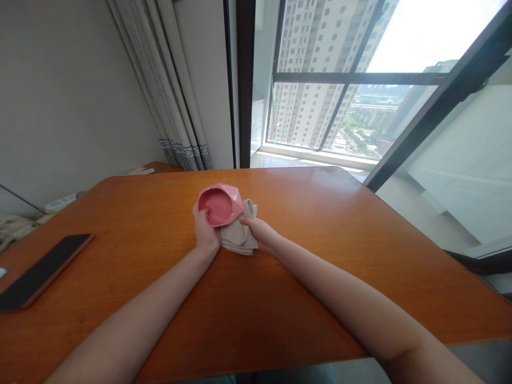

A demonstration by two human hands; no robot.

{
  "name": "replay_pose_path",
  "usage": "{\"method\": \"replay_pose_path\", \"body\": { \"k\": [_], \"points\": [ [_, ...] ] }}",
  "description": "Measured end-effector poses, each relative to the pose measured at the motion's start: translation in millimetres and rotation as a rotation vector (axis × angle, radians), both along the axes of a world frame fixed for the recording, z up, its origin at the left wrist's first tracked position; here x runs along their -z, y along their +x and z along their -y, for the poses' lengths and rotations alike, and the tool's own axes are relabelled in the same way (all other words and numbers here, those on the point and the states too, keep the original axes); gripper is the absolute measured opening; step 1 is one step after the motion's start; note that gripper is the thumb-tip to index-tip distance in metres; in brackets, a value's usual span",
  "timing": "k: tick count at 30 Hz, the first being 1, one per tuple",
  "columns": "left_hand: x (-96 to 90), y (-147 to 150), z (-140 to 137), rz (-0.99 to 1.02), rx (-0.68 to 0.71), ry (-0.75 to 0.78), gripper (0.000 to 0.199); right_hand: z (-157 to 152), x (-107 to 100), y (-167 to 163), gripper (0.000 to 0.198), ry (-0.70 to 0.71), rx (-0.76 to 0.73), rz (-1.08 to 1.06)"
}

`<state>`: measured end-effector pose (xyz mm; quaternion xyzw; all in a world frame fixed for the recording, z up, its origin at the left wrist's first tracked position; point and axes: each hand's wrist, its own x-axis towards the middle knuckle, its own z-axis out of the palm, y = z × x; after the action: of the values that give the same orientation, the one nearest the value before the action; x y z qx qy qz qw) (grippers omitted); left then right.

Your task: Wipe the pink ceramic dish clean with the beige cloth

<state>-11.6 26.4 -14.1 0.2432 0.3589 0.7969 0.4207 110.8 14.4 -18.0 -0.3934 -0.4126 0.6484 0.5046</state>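
A pink bowl with a faceted outer wall and a round hollow is tilted so its inside faces me. My left hand grips it at the lower left, the thumb over the rim and the other fingers hidden behind. A folded beige cloth hangs against the bowl's lower right side. My right hand is closed on that cloth, thumb on top, pressing it to the bowl's outside. Whether the bowl touches the tabletop is hard to tell.
The wooden table spreads under both arms. On its left lies a flat black panel with a brown edge. A white power strip and a cable are at the far left. Behind stand a grey curtain and a large window.
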Motion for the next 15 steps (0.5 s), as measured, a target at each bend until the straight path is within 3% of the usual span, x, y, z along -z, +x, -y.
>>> {"method": "replay_pose_path", "body": {
  "k": [2, 3, 5, 6, 9, 11, 15],
  "points": [
    [-0.1, 1.6, 0.3, -0.003, 0.027, 0.001, 0.02, -3.7, -4.0, 10.7, 0.022, -0.044, -0.003, 0.106],
    [0.5, 3.0, 1.0, -0.023, 0.06, -0.014, 0.02, -5.0, -8.0, 17.1, 0.032, -0.011, 0.083, 0.157],
    [2.3, 6.1, 3.2, -0.073, 0.139, -0.06, 0.021, -5.4, -17.6, 28.3, 0.05, 0.221, 0.343, 0.258],
    [2.9, 7.4, 4.5, -0.1, 0.174, -0.075, 0.023, -4.2, -22.2, 31.9, 0.054, 0.352, 0.398, 0.301],
    [2.8, 9.6, 7.7, -0.185, 0.25, -0.071, 0.025, 1.3, -29.8, 32.2, 0.059, 0.592, 0.209, 0.385],
    [2.1, 10.0, 8.6, -0.237, 0.302, -0.055, 0.026, 1.6, -29.1, 28.8, 0.057, 0.592, 0.131, 0.403],
    [2.6, 12.0, 10.3, -0.275, 0.478, -0.062, 0.036, -21.3, -22.3, 43.6, 0.035, 0.403, 0.238, 0.259]
  ]
}}
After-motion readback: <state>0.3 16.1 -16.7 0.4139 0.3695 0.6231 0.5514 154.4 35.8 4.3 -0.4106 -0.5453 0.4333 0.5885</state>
